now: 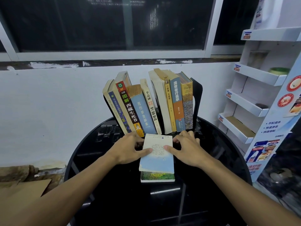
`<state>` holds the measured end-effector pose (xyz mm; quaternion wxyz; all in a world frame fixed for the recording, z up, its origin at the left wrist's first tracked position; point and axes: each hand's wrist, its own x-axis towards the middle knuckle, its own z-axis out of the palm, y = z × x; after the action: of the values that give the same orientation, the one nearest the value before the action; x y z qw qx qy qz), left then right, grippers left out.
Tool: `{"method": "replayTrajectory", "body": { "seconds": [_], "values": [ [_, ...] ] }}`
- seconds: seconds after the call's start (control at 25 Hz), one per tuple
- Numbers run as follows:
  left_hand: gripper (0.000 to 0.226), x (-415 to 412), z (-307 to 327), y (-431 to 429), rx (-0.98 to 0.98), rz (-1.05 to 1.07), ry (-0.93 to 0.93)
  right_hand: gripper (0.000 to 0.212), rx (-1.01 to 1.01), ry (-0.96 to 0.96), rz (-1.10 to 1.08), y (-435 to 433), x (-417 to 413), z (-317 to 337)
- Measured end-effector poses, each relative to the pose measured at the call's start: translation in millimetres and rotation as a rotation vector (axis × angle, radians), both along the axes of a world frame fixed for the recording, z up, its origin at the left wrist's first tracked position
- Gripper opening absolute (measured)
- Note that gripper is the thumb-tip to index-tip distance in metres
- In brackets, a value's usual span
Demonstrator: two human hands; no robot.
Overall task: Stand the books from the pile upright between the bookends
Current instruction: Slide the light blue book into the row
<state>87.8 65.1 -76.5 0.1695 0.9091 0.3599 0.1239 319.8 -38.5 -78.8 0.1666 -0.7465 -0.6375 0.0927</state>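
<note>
Thumbs atop, left hand (pixel 128 148) and right hand (pixel 187 150) seemingly clasp the top book (pixel 157 160).

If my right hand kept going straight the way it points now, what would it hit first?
Most likely the bottom of the blue-and-orange book standing in the row, just beyond the right hand, which grips the top book of the pile. Depth is hard to judge.

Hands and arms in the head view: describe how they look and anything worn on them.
The left hand and the right hand are bare: no gloves, rings or watch show. The left forearm and the right forearm are bare too, with no sleeve, band or marking visible up to the frame edge.
</note>
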Motion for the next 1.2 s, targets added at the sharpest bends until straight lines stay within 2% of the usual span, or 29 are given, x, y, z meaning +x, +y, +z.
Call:
{"method": "replayTrajectory", "body": {
  "seconds": [0.12,0.24,0.48,0.8,0.96,1.2],
  "values": [
    [0.050,-2.0,6.1,-5.8,-0.025,0.018,-0.115,0.051,0.060,0.074,0.006,-3.9,-0.2,8.4],
    [0.057,-1.8,16.7,-12.8,-0.051,0.035,-0.299,0.055,0.212,0.181,0.032,-10.7,-2.2,20.2],
    [0.071,-2.2,25.8,-19.8,0.057,0.049,-0.452,0.051,0.468,0.245,0.060,-18.8,-10.8,43.3],
    [0.070,1.3,28.1,-26.6,0.030,0.010,-0.464,0.035,0.461,0.511,0.032,-22.4,-17.3,53.2],
    [0.065,0.5,37.7,-15.6,0.217,0.068,-0.437,0.031,0.488,0.518,0.026,-26.7,-20.8,63.8],
    [0.062,11.0,75.6,0.0,0.431,0.090,-0.413,0.029,0.547,0.407,0.022,-43.2,-30.9,74.4]
  ]
}}
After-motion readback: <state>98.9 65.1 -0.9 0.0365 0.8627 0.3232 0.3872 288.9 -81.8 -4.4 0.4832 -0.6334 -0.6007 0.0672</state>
